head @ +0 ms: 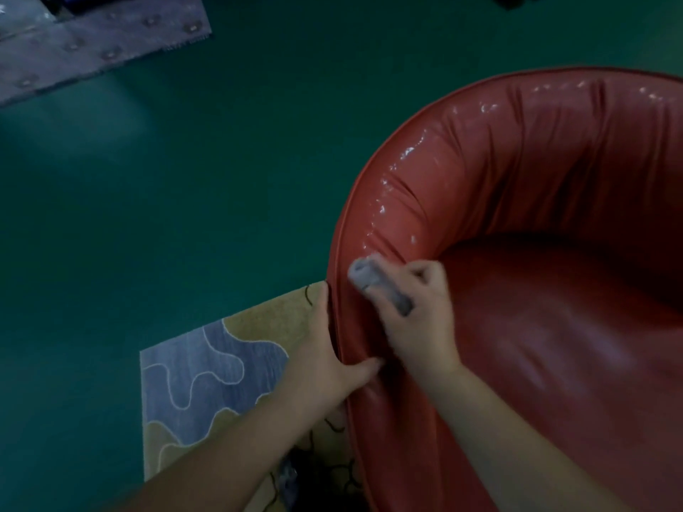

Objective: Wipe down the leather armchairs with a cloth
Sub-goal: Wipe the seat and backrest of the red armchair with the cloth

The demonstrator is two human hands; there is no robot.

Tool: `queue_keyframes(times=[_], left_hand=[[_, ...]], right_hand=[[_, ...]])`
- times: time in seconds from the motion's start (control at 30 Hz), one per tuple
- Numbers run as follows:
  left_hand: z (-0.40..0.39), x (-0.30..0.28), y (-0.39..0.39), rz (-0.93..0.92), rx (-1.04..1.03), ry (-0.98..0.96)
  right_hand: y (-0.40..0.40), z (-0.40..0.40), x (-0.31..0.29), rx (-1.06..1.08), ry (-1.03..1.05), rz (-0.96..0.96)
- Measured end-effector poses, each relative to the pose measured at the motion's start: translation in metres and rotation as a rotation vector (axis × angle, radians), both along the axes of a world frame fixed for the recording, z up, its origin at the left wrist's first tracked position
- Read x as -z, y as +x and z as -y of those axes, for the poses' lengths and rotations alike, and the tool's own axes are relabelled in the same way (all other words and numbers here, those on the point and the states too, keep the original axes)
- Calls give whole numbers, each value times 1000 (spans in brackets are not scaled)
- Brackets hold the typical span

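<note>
A round red leather armchair (536, 171) fills the right side of the head view, its curved padded rim shiny and wrinkled. My right hand (417, 315) is closed around a rolled grey cloth (377, 286) and presses it on the inner side of the rim, near the seat. My left hand (329, 349) lies flat on the rim's outer edge, fingers down the outside and thumb over the top, just below and left of the cloth. Both forearms come in from the bottom of the frame.
Dark green floor (184, 179) spreads to the left of the chair. A beige and blue patterned rug (207, 378) lies under the chair's left side. A grey mat with studs (92, 42) sits at the top left corner.
</note>
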State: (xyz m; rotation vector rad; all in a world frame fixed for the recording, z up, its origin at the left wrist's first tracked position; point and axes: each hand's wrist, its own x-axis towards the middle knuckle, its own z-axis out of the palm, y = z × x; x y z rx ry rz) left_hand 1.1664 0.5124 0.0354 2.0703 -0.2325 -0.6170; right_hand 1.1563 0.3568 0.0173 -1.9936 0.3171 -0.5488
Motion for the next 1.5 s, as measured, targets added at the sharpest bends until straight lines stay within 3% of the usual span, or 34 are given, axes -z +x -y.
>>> queue_keyframes(times=[0.07, 0.27, 0.43, 0.6, 0.7, 0.77, 0.97, 1.1, 1.27, 1.37, 1.5], left_hand=[[3, 0, 19, 4, 18, 14], [12, -9, 85, 17, 182, 92], [19, -13, 126, 15, 312, 106], [17, -18, 152, -27, 432, 114], [19, -17, 162, 15, 504, 119], [20, -17, 168, 24, 544, 119], [23, -20, 179, 23, 647, 131], [23, -14, 179, 33, 658, 139], [24, -16, 187, 41, 640, 96], [31, -16, 195, 51, 637, 83], [38, -17, 206, 46, 640, 101]], right_hand=[[-1, -5, 5, -86, -55, 13], [18, 23, 8, 281, 125, -87], [32, 10, 4, 42, -88, 6], [33, 14, 4, 323, 183, -102], [56, -3, -10, 153, -28, -15], [59, -2, -11, 98, -142, -57], [39, 10, -5, 511, 35, -104], [67, -13, -11, 285, -169, -69], [53, 5, -1, 434, -30, -145], [69, 3, -6, 503, 26, -77], [101, 5, -16, 314, -160, -51]])
